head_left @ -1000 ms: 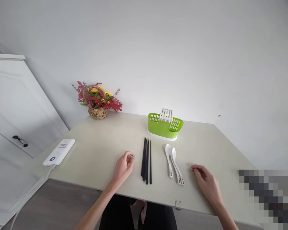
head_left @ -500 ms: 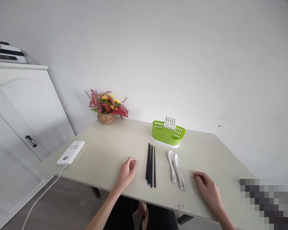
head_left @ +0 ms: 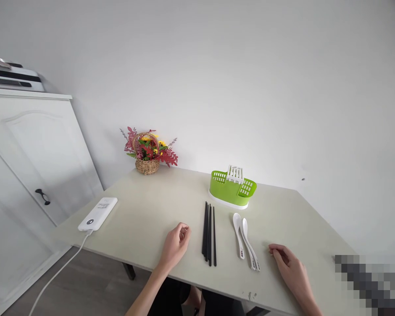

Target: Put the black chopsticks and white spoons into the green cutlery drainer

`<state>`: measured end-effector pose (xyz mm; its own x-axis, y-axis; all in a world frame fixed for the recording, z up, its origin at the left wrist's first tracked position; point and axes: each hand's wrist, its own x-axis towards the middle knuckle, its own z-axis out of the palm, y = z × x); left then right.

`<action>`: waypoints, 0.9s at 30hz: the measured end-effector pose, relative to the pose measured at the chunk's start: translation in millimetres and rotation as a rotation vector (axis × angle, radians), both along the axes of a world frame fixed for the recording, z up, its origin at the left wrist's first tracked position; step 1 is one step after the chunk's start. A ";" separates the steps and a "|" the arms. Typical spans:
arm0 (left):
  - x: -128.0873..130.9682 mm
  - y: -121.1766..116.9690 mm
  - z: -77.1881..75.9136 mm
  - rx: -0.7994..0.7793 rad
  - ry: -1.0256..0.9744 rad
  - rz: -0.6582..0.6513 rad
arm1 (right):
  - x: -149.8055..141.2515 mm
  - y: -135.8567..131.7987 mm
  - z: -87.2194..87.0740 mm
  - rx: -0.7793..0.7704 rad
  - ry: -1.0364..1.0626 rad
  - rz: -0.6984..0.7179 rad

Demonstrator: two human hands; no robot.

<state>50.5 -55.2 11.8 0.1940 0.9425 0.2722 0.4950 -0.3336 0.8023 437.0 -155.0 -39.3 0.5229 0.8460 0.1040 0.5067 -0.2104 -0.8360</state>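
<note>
Chopsticks and white spoons lie on the bench before the green holder, between the loosely curled, empty left hand and right hand, its fingers bent.

Chopsticks matt black; spoons glossy white; holder smooth green plastic; flower basket rough wicker.

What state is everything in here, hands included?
Left hand: loosely curled, empty.
Right hand: loosely curled, empty.
Black chopsticks: lying lengthwise, one slightly apart.
White spoons: lying down, two nested together.
Green holder: upright, no cutlery showing.
Flower basket: upright, filled.
Power bank: flat, cable plugged in.
Cabinet door: closed.
</note>
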 end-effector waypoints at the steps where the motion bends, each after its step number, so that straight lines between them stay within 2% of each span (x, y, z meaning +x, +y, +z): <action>1: -0.2 0.1 -0.6 -0.003 0.001 -0.004 | 0.0 0.1 0.2 -0.001 0.001 0.000; 8: -0.1 0.6 -2.0 0.006 0.006 -0.002 | -1.3 0.2 1.8 0.005 -0.005 -0.014; 27: -0.7 0.9 -4.2 0.015 0.021 -0.020 | 3.1 -0.3 -7.8 -0.003 -0.045 -0.011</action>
<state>49.9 -54.3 7.7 0.2188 0.9341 0.2821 0.5046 -0.3558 0.7866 440.2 -155.4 -47.1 0.5268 0.8407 0.1250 0.5416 -0.2186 -0.8117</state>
